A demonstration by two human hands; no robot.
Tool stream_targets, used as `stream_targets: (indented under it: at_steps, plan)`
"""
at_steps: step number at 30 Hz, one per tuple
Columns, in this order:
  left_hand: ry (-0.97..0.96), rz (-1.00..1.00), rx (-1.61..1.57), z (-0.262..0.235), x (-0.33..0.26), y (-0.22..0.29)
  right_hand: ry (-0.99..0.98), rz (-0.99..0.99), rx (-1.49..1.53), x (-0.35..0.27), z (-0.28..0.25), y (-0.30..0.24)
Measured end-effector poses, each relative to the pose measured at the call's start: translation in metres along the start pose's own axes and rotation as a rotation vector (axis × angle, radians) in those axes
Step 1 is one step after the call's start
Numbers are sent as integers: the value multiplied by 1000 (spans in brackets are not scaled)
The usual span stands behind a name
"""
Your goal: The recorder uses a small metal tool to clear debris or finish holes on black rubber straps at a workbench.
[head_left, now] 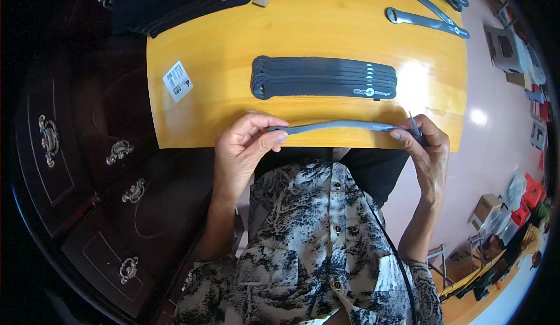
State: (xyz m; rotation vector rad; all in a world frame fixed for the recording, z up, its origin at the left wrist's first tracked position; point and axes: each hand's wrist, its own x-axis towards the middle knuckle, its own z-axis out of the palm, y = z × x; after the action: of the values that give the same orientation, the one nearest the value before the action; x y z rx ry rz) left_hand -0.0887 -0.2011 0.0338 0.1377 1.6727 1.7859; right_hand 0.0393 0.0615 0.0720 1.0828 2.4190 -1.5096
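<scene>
Pinching the left end of a grey strap (pixel 335 124) between thumb and fingers of the left hand (pixel 244 141) and the other visible end in the right hand (pixel 430 150), holding both hands well apart. Running the strap's long axis left to right between them, bowing its middle slightly forward. Gripping a dark pointed tool (pixel 416 131) in the right hand, aiming its tip forward. Facing a nearly parallel stack of black straps (pixel 315 77) just beyond the hands, on a yellow table (pixel 204 115).
</scene>
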Motion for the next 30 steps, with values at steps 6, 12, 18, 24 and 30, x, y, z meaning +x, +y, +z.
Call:
stream_targets:
  at_steps: [6,12,18,24,30]
  plan:
    - [46,40,-39,-4,4,0,-41,35,293,2,7,-4]
    - [203,125,207,0,8,-2,10,90,284,3,1,8]
    - [415,140,210,14,11,-3,62,140,314,1,5,-2]
    - [447,129,256,17,14,1,88,71,247,6,0,6]
    - [479,126,336,21,15,3,101,67,185,7,1,3]
